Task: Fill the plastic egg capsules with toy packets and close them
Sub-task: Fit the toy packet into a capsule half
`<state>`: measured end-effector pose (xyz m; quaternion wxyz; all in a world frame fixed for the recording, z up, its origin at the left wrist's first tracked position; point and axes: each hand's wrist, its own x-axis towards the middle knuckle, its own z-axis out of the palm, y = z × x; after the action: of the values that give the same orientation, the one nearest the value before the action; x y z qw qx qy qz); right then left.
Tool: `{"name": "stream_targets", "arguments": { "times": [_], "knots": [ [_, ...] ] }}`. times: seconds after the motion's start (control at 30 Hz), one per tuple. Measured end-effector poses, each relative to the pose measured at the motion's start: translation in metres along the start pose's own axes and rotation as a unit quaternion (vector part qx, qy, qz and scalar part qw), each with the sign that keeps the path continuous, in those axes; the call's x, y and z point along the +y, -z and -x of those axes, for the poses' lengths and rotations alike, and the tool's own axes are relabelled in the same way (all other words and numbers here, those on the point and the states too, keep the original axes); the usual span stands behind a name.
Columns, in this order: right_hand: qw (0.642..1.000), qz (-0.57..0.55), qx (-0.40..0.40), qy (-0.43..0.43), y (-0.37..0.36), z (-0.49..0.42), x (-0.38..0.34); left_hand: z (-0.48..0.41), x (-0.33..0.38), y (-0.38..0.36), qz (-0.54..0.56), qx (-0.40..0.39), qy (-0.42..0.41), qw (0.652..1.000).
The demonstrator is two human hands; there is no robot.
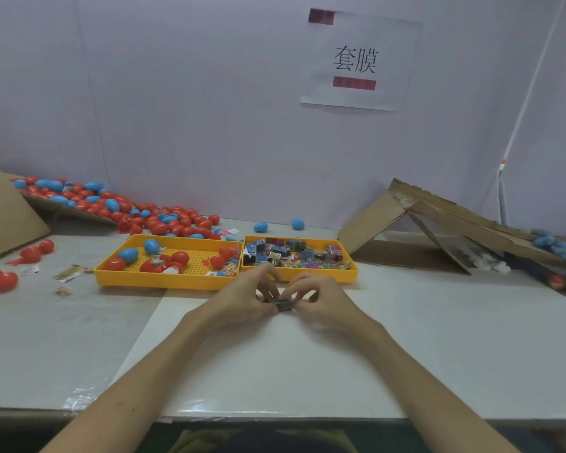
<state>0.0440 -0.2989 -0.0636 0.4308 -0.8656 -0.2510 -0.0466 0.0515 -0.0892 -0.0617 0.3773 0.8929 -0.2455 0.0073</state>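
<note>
So both hands meet mid-table (pixel 275 361), just in front of the two yellow trays. The left hand (pixel 245 300) and right hand (pixel 322 297) both have curled fingers pinching one small dark toy packet (pixel 283 305) between them, low over the white surface. The right tray (pixel 307 275) is full of more packets; the left tray (pixel 164 282) has a few red and blue eggs. A big pile of eggs (pixel 164 220) sits at the back left, and folded cardboard (pixel 405 230) on the right.
</note>
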Motion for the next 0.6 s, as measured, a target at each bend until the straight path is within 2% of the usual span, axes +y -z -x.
{"name": "stream_targets", "arguments": {
  "times": [0.6],
  "knots": [
    [1.0, 0.019, 0.014, -0.004, 0.01, -0.005, 0.002, -0.001, 0.0, 0.003, -0.002, -0.004, 0.003, 1.0]
  ]
}}
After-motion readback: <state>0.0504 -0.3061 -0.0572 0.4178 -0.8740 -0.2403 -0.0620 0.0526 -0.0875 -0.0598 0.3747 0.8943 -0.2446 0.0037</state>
